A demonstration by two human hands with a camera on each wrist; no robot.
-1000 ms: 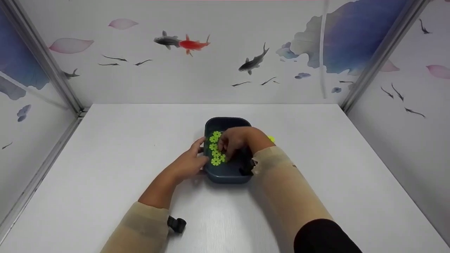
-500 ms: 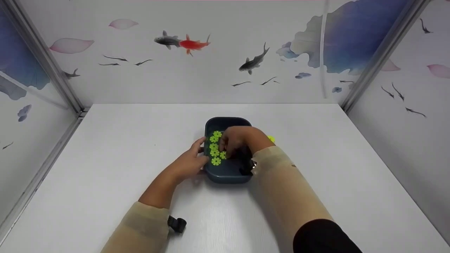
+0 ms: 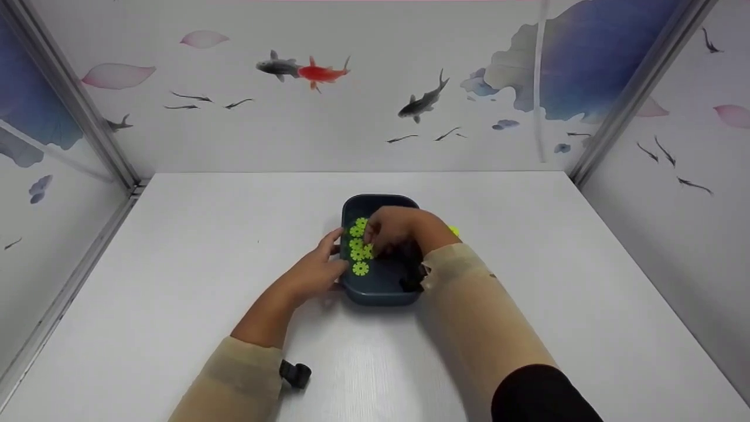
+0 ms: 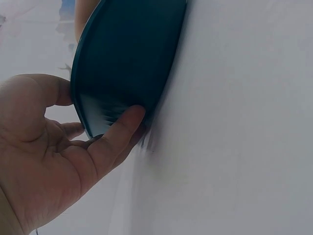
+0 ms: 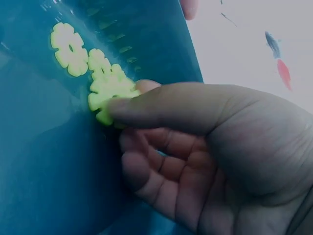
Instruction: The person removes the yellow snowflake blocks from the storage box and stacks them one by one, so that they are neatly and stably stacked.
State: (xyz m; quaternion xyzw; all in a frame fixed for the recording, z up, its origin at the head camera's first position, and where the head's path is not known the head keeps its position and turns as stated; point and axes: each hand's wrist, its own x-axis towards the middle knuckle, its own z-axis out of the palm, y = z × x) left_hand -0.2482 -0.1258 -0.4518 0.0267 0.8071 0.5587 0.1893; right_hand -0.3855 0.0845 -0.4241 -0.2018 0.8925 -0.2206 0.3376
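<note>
Placement, probably: right grip (image 5: pixel 230 137) pinches yellow-green flower-shaped disc (image 5: pixel 100 100) inside dark-blue rectangular tray (image 3: pixel 381 284); left grip (image 3: pixel 316 272), fingers spread, braces it. Next likely needs clean release.

The tray (image 3: pixel 379 299) is dark slate blue in the head view and teal in both wrist views. The flower-shaped pieces (image 3: pixel 360 268) are bright yellow-green. The counter (image 3: pixel 205 264) is white with a faint streaked grain. White walls (image 3: pixel 363 23) carry a print of pink petals (image 3: pixel 119 76), grey-black fish (image 3: pixel 419 106), a red fish (image 3: pixel 322 74) and a blue-violet blotch (image 3: pixel 592 64) edged in grey. The posts (image 3: pixel 75 94) are silver-grey. The forearm covers (image 3: pixel 480 310) are beige; the right upper sleeve (image 3: pixel 542 395) is black.
</note>
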